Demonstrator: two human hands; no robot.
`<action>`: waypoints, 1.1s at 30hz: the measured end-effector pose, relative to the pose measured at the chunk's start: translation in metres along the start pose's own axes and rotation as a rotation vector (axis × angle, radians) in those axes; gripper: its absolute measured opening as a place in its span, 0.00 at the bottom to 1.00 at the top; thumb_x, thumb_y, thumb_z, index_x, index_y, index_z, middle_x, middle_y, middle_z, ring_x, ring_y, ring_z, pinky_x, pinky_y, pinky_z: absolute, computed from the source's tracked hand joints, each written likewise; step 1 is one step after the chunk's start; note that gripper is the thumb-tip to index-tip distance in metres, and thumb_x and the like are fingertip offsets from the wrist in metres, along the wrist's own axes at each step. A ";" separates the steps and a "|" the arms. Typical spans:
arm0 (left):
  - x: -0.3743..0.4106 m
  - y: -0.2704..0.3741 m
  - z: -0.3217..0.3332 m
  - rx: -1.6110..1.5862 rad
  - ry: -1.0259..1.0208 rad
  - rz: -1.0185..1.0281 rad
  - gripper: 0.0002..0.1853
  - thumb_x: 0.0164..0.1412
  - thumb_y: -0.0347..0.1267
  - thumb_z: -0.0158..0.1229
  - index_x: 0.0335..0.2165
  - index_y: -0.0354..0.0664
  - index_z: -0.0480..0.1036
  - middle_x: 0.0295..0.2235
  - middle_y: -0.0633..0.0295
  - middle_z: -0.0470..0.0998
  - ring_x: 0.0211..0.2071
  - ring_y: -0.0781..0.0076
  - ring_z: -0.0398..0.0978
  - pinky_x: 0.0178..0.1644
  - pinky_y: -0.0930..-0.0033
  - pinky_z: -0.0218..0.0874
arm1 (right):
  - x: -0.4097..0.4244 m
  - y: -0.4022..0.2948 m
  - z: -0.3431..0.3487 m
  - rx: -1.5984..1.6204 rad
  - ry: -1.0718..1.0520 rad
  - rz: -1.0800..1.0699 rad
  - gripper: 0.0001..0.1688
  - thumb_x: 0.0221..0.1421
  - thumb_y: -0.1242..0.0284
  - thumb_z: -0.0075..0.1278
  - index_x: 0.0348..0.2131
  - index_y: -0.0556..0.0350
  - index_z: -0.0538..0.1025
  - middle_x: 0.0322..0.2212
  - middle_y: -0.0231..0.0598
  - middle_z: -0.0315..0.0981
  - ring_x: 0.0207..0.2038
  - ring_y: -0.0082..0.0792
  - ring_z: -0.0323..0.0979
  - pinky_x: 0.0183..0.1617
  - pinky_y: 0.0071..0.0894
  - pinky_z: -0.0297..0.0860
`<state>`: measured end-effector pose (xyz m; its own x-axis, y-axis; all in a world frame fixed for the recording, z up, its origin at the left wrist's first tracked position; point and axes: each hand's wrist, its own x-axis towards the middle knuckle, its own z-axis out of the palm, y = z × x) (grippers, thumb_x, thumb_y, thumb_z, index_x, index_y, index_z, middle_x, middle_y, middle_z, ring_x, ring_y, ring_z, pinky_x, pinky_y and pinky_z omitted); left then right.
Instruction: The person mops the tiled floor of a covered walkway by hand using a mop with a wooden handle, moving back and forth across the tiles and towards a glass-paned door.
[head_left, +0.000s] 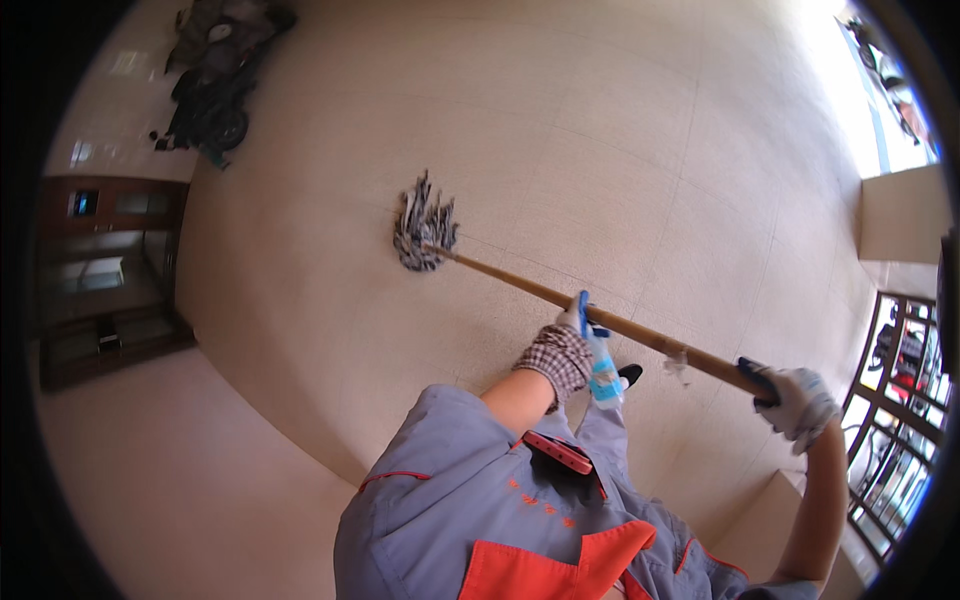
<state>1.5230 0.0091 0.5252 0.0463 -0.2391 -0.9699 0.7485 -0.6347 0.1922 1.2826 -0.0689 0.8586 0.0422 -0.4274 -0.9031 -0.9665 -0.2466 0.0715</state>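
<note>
A string mop with a grey and white head (426, 232) rests on the pale floor, its wooden handle (517, 281) slanting down to the right. My left hand (576, 315), in a white and blue work glove with a checkered cuff, is around the middle of the handle. Just below that hand is a clear bottle with a blue label (604, 379); whether its fingers also hold the bottle is hidden. My right hand (791, 401), in a similar glove, grips the handle near its upper end. Between the hands, a small pale scrap (676, 358) hangs on the handle.
Parked motor scooters (214, 109) stand at the upper left, near a wall. Dark wooden doors with glass panes (112, 270) are at the far left. A barred window or gate (892, 405) is at the right, below a pale pillar (900, 214). A dark shoe (631, 373) shows by the bottle.
</note>
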 end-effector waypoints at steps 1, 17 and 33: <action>-0.001 -0.008 0.001 -0.033 0.037 -0.075 0.25 0.53 0.51 0.52 0.30 0.37 0.67 0.23 0.54 0.70 0.21 0.58 0.72 0.23 0.60 0.68 | -0.001 0.008 -0.015 0.057 0.085 -0.094 0.23 0.43 0.67 0.54 0.43 0.49 0.71 0.20 0.36 0.75 0.20 0.27 0.74 0.27 0.25 0.71; 0.094 0.012 -0.039 -0.575 -0.179 -0.006 0.25 0.54 0.53 0.40 0.26 0.42 0.67 0.21 0.57 0.69 0.25 0.63 0.68 0.33 0.59 0.64 | 0.117 -0.074 -0.060 1.725 0.719 -0.427 0.15 0.53 0.62 0.47 0.34 0.55 0.72 0.27 0.36 0.74 0.23 0.20 0.63 0.26 0.16 0.60; 0.027 0.068 0.010 -0.066 -0.604 -0.090 0.14 0.51 0.43 0.43 0.26 0.44 0.65 0.20 0.58 0.68 0.22 0.63 0.68 0.31 0.56 0.65 | 0.047 -0.066 -0.016 1.926 1.179 -0.651 0.10 0.58 0.69 0.39 0.33 0.57 0.67 0.27 0.42 0.71 0.34 0.36 0.73 0.46 0.41 0.68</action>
<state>1.5688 -0.0477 0.5136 -0.3878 -0.5733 -0.7218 0.7724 -0.6294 0.0850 1.3523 -0.0860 0.8184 -0.2791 -0.9591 -0.0473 0.2153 -0.0145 -0.9764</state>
